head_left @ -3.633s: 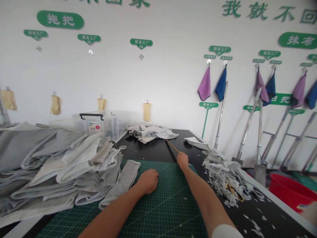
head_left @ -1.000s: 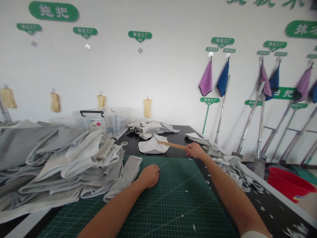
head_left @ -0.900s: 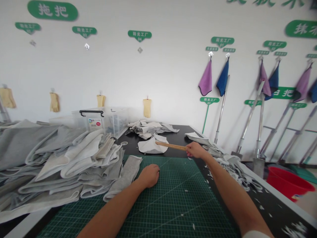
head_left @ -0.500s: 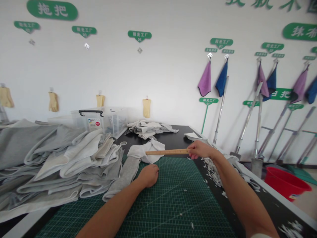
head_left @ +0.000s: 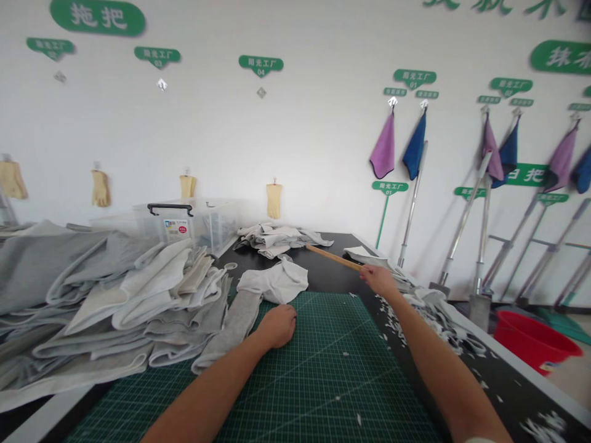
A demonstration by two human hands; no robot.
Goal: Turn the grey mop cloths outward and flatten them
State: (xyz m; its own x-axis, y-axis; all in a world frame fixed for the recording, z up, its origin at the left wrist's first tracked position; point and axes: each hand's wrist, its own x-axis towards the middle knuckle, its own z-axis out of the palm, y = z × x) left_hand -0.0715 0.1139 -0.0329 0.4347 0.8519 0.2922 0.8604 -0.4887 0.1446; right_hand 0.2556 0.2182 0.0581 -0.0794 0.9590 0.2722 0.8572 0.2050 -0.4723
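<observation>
My right hand (head_left: 377,280) is closed around one end of a wooden ruler (head_left: 333,256). The ruler reaches up and left over the black tabletop, its far end near a heap of grey-white cloth pieces (head_left: 277,239). My left hand (head_left: 277,325) rests on the green cutting mat (head_left: 323,363) with its fingers curled in; no object shows in it. Just beyond that hand lies a crumpled white cloth piece (head_left: 277,281), overlapping a folded grey cloth (head_left: 240,320). Further left rises a large stack of grey and white cloth (head_left: 115,295).
Behind the stack stands a clear plastic box (head_left: 217,224). White scraps (head_left: 392,320) and cut cloth strips (head_left: 434,311) lie along the table's right side. A red basin (head_left: 530,338) is on the floor at right, near long-handled tools (head_left: 462,221) leaning on the wall.
The ruler has swung from over the white cloth to farther back, its far end now higher and to the right. My right hand has shifted slightly right; my left hand has stayed put.
</observation>
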